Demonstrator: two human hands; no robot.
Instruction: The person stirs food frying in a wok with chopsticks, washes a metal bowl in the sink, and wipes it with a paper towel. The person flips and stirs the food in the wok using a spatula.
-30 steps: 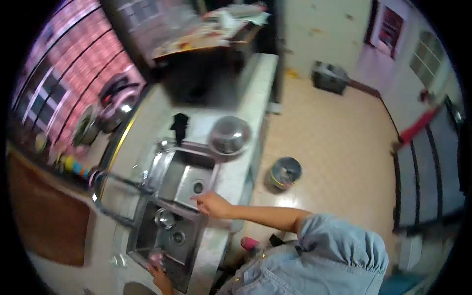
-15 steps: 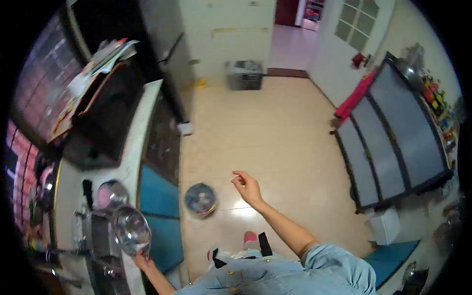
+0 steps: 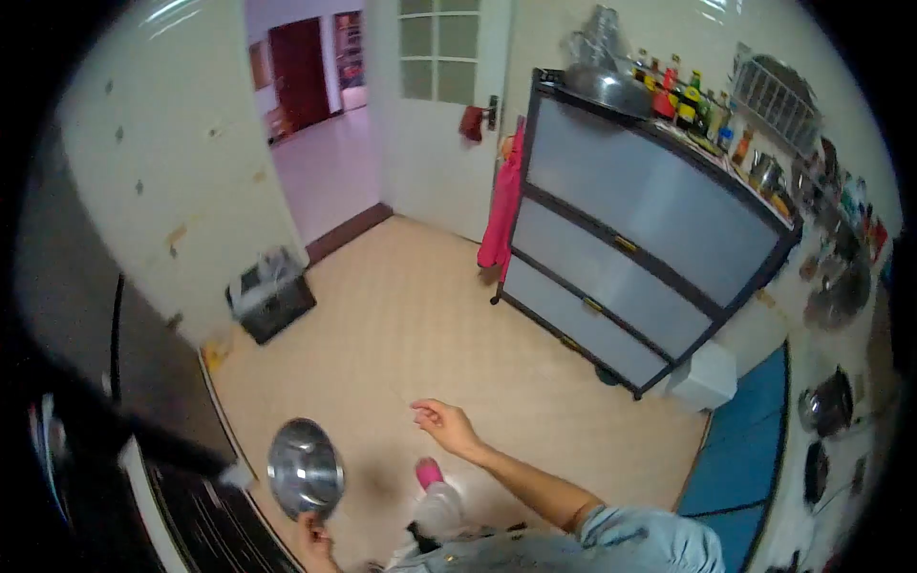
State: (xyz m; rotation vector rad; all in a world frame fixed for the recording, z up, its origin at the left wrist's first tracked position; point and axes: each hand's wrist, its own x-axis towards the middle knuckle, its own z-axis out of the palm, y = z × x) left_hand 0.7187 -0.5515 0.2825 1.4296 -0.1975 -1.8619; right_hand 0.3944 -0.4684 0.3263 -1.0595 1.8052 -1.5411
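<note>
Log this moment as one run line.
left hand: grips rim of round silver metal bowl | bowl: held above beige tiled floor | right hand: raised, fingers curled, holding nothing visible

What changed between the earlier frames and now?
Left hand carried the metal bowl from beside the sinks rightward, out over the floor. View turned right; sinks out of frame. Unchanged since the last frame: hold on the bowl's rim, right hand empty.

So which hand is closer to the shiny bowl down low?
Left. The left hand holds the bowl by its rim; the right hand is to its right, not touching.
</note>
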